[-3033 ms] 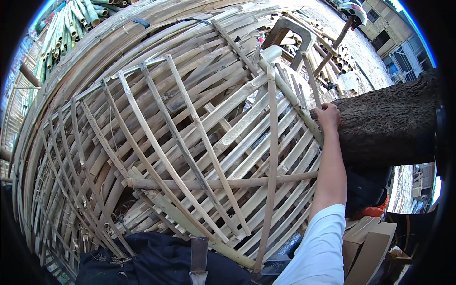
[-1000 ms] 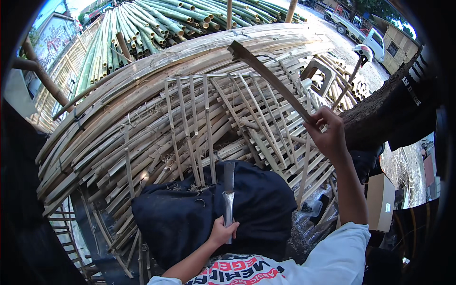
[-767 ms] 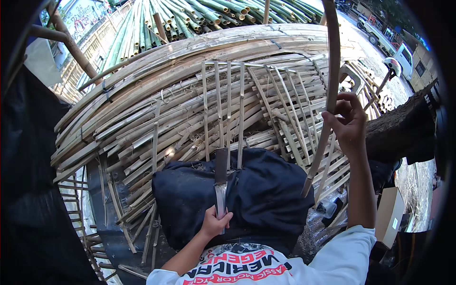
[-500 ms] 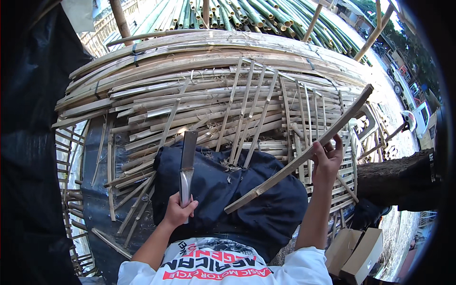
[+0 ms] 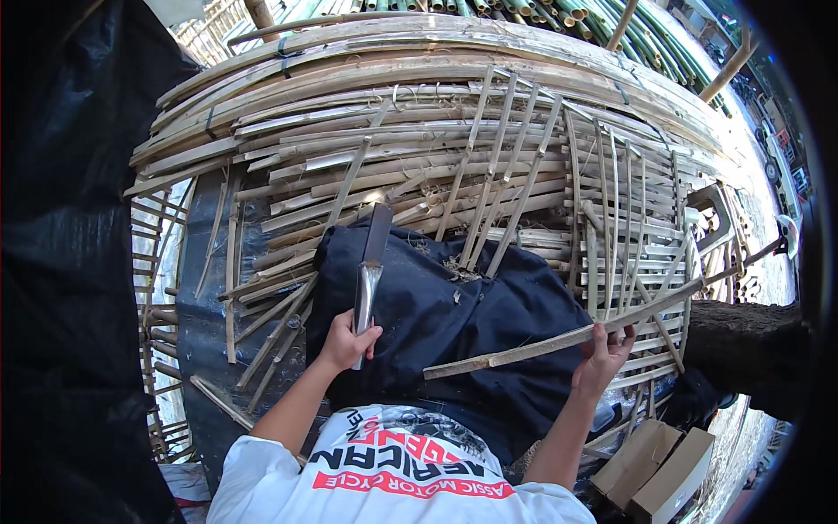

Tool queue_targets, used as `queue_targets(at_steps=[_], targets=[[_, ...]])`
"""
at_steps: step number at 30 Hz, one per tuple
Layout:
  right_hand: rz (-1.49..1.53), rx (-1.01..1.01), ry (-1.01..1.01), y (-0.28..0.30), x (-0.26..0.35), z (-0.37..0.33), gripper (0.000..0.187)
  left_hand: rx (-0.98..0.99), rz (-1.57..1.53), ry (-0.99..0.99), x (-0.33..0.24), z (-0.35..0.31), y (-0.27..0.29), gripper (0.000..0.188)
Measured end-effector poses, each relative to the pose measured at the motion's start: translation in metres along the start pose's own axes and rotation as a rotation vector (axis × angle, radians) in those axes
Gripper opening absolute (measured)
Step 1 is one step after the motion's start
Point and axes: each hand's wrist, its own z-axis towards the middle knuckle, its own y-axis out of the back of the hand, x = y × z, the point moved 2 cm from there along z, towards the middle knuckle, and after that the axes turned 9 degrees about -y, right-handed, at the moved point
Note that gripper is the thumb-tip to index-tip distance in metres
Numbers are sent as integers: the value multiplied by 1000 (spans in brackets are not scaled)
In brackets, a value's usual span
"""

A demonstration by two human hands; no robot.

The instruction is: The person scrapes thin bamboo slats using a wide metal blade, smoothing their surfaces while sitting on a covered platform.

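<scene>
In my left hand [image 5: 347, 339] is a large knife [image 5: 375, 237] with a broad dark blade and a shiny metal handle; my fingers are wrapped round the handle and the blade points away from me. My right hand [image 5: 601, 360] grips a long split bamboo strip [image 5: 515, 356] between thumb and fingers. The strip slants, its near end over the dark cloth [image 5: 436, 314] across my lap and its far end up to the right. Knife and strip are apart. Bamboo shavings [image 5: 463, 269] lie on the cloth, beside several thin slats [image 5: 515, 188] leaning over its far edge.
Beyond my lap lies a broad pile of split bamboo [image 5: 349, 175]. Green bamboo poles [image 5: 559, 13] are behind it. A slatted bamboo panel [image 5: 646, 227] and a log [image 5: 742, 336] are on the right, a cardboard box [image 5: 655, 472] near right, black sheeting [image 5: 78, 262] on the left.
My right hand has come down, and the bamboo strip has swung from a steep slant to a flatter one. The left hand still holds the knife. The whole view has shifted.
</scene>
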Motion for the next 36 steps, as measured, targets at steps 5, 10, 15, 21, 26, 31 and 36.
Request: queue_targets(at_steps=[5,10,15,21,26,31,36], targets=[[0,-23,-58,4,-6,-1,62,13,75,-52,-2,-1,-5,16],[13,59,-108,-22,-20,-5,59,-30,192,-93,-4,-4,-5,20],[32,158,-86,-41,-9,-8,58,-15,276,-129,-11,-5,-9,19],[26,198,-96,-44,-15,-13,60,1,245,-173,-3,-4,-5,20],[20,106,-59,-54,-14,-4,57,68,94,-103,-5,-7,6,18],[5,51,86,-54,4,37,50,-140,-152,-107,14,-34,25,16],[25,46,151,-127,6,81,41,-324,-132,-175,39,-68,46,16]])
